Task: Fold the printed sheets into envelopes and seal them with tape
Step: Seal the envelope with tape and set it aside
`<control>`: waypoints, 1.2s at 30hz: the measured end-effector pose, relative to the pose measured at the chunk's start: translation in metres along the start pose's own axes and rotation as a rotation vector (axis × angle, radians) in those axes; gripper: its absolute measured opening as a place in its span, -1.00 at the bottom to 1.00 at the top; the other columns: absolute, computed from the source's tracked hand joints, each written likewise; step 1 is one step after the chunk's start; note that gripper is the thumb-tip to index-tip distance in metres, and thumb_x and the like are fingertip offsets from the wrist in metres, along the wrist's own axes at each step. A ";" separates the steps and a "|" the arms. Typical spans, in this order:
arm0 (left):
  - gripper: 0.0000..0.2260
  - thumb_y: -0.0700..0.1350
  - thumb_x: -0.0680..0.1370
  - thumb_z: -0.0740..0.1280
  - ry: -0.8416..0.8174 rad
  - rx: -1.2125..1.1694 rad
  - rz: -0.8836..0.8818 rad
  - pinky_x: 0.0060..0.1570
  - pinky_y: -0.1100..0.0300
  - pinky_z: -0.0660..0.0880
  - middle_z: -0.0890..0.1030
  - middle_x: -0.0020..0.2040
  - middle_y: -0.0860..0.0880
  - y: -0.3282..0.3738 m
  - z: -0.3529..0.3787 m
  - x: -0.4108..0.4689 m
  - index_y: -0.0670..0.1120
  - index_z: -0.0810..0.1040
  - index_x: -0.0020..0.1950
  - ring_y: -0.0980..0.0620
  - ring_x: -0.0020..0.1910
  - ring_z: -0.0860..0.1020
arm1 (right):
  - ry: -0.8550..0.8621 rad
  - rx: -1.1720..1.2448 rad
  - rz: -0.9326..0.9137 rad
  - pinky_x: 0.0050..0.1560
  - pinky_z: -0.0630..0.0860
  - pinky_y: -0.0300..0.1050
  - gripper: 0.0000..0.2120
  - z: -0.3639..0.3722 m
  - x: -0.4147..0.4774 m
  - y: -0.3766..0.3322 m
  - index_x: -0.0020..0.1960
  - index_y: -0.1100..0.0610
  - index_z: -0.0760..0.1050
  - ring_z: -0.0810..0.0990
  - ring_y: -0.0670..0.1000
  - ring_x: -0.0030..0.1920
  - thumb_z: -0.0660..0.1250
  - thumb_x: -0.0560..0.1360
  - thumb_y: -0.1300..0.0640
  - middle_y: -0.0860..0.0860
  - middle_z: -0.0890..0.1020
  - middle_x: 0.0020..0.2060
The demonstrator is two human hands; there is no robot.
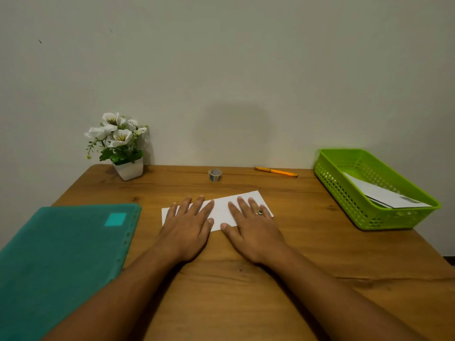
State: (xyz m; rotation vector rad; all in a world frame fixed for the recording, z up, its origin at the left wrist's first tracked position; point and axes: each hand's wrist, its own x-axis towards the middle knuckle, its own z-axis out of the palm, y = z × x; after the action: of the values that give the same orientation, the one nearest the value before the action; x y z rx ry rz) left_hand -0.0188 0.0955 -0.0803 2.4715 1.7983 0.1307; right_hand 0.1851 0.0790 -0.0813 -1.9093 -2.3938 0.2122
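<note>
Two bare forearms reach forward over the wooden table [236, 299], and both hands lie palm-down on a folded white sheet [220, 209] at the middle of the tabletop. The left hand [187, 227] presses flat on the sheet's left half with its fingers straight and slightly spread. The right hand [253, 230], with a ring [260, 212] on one finger, presses flat on the right half the same way; neither hand grips anything. A teal folder [61, 262] lies at the near left, just beside the left forearm. Beyond the sheet, near the wall, stand a small roll of tape [215, 175] and an orange pen [275, 171], well apart. A potted white-flower plant [123, 148] sits at the far left corner. On the right, a green perforated basket [339, 190] holds folded white envelopes [384, 195].
</note>
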 end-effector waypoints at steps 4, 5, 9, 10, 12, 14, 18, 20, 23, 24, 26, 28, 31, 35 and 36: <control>-0.48 0.21 0.71 -0.15 -0.004 0.005 -0.005 0.59 -0.10 -0.17 -0.08 0.68 0.06 0.001 -0.002 0.001 0.17 -0.09 0.67 -0.03 0.66 -0.13 | -0.013 -0.039 0.104 0.65 -0.11 0.17 -0.22 -0.010 0.018 0.041 0.69 -0.11 -0.12 -0.13 0.09 0.68 -0.22 0.59 -0.47 -0.01 -0.09 0.69; -0.48 0.21 0.71 -0.14 -0.008 0.003 -0.003 0.59 -0.10 -0.17 -0.08 0.68 0.06 0.001 -0.002 0.000 0.17 -0.08 0.67 -0.03 0.66 -0.13 | -0.015 -0.040 0.108 0.65 -0.12 0.17 -0.22 -0.010 0.020 0.046 0.69 -0.12 -0.12 -0.13 0.09 0.68 -0.23 0.58 -0.48 -0.01 -0.09 0.69; -0.48 0.26 0.68 0.02 0.051 -0.041 -0.029 0.56 -0.09 0.05 0.16 0.64 0.06 0.003 -0.007 0.006 0.16 0.14 0.63 -0.03 0.61 0.10 | 0.009 -0.033 0.102 0.64 -0.11 0.18 -0.20 -0.007 0.021 0.049 0.69 -0.12 -0.12 -0.12 0.09 0.68 -0.24 0.57 -0.49 -0.01 -0.09 0.69; -0.50 0.26 0.67 0.10 0.107 -0.070 -0.058 0.51 -0.06 0.17 0.29 0.59 0.06 0.005 -0.008 0.013 0.15 0.25 0.59 -0.01 0.55 0.22 | 0.018 -0.031 0.102 0.65 -0.11 0.18 -0.20 -0.006 0.021 0.049 0.69 -0.12 -0.12 -0.11 0.09 0.68 -0.24 0.57 -0.49 -0.01 -0.08 0.69; -0.57 0.22 0.63 0.23 0.225 -0.147 -0.117 0.36 -0.01 0.36 0.48 0.42 0.06 0.010 -0.010 0.030 0.13 0.41 0.48 0.03 0.38 0.39 | 0.029 -0.032 0.102 0.65 -0.09 0.18 -0.21 -0.005 0.022 0.049 0.69 -0.12 -0.10 -0.10 0.10 0.68 -0.24 0.57 -0.49 -0.01 -0.07 0.69; -0.60 0.17 0.62 0.28 0.311 -0.216 -0.125 0.18 0.02 0.51 0.59 0.22 0.08 0.017 -0.012 0.048 0.11 0.43 0.45 0.05 0.18 0.50 | 0.031 -0.031 0.105 0.64 -0.07 0.19 -0.20 -0.004 0.023 0.050 0.69 -0.13 -0.10 -0.09 0.10 0.68 -0.24 0.56 -0.49 -0.01 -0.06 0.69; -0.57 0.12 0.62 0.33 0.305 -0.299 -0.141 -0.04 0.04 0.57 0.63 0.18 0.03 0.025 -0.017 0.089 0.08 0.38 0.47 -0.01 0.08 0.59 | 0.048 -0.018 0.101 0.64 -0.06 0.20 -0.20 -0.001 0.023 0.050 0.69 -0.13 -0.09 -0.09 0.10 0.68 -0.23 0.57 -0.50 -0.01 -0.05 0.69; -0.57 0.16 0.61 0.34 0.266 -0.267 -0.158 -0.02 0.03 0.57 0.63 0.20 0.00 0.024 -0.017 0.108 0.04 0.43 0.42 -0.04 0.09 0.60 | 0.056 -0.009 0.103 0.64 -0.08 0.20 -0.20 -0.001 0.023 0.051 0.69 -0.13 -0.08 -0.09 0.09 0.68 -0.23 0.57 -0.50 -0.01 -0.05 0.69; -0.68 0.16 0.60 0.34 0.257 -0.247 -0.178 -0.10 0.06 0.55 0.65 0.08 0.00 0.022 -0.016 0.124 0.02 0.54 0.28 -0.02 -0.01 0.58 | 0.065 0.010 0.098 0.64 -0.10 0.19 -0.22 0.000 0.024 0.052 0.69 -0.12 -0.06 -0.10 0.09 0.68 -0.20 0.58 -0.49 -0.01 -0.04 0.69; -0.72 0.15 0.61 0.34 0.265 -0.237 -0.179 -0.15 0.08 0.52 0.65 0.03 0.00 0.021 -0.015 0.126 0.03 0.56 0.22 0.00 -0.07 0.56 | 0.069 0.015 0.097 0.64 -0.11 0.19 -0.22 0.000 0.023 0.053 0.69 -0.13 -0.05 -0.10 0.09 0.68 -0.20 0.58 -0.49 -0.01 -0.03 0.69; -0.76 0.18 0.59 0.35 0.282 -0.224 -0.175 -0.22 0.10 0.52 0.62 -0.07 0.03 0.020 -0.015 0.124 0.04 0.57 0.10 0.04 -0.14 0.53 | 0.073 0.017 0.099 0.64 -0.11 0.19 -0.21 0.001 0.024 0.053 0.69 -0.13 -0.04 -0.10 0.09 0.68 -0.20 0.57 -0.50 -0.01 -0.03 0.69; -0.76 0.23 0.57 0.36 0.289 -0.230 -0.163 -0.28 0.13 0.52 0.61 -0.11 0.08 0.021 -0.016 0.116 0.07 0.56 0.01 0.09 -0.18 0.53 | 0.074 0.020 0.100 0.64 -0.10 0.19 -0.21 0.000 0.025 0.053 0.69 -0.13 -0.03 -0.08 0.10 0.68 -0.19 0.57 -0.50 -0.01 -0.02 0.69; -0.79 0.21 0.57 0.36 0.317 -0.288 -0.123 -0.31 0.13 0.54 0.61 -0.17 0.12 0.024 -0.017 0.094 0.10 0.55 -0.09 0.14 -0.22 0.53 | 0.077 0.018 0.101 0.64 -0.08 0.20 -0.21 -0.001 0.024 0.053 0.69 -0.13 -0.02 -0.07 0.10 0.68 -0.19 0.57 -0.50 -0.01 -0.01 0.69; -0.81 0.19 0.59 0.35 0.363 -0.318 -0.054 -0.29 0.16 0.49 0.64 -0.12 0.14 0.029 -0.019 0.061 0.11 0.62 -0.03 0.14 -0.19 0.54 | 0.103 0.052 0.100 0.64 -0.04 0.19 -0.20 -0.004 0.020 0.051 0.69 -0.09 0.01 -0.02 0.10 0.67 -0.13 0.58 -0.49 0.00 0.03 0.69; -0.81 0.18 0.59 0.35 0.365 -0.333 -0.040 -0.27 0.17 0.49 0.65 -0.10 0.15 0.030 -0.019 0.054 0.10 0.64 0.00 0.15 -0.16 0.55 | 0.130 0.071 0.094 0.64 -0.01 0.19 -0.21 -0.005 0.019 0.050 0.69 -0.07 0.03 0.00 0.09 0.67 -0.09 0.59 -0.48 0.00 0.05 0.68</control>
State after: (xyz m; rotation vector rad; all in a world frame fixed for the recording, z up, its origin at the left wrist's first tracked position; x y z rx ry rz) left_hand 0.0233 0.1377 -0.0570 2.2796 1.7644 0.8526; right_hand 0.2299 0.1088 -0.0842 -1.9427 -2.1875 0.1709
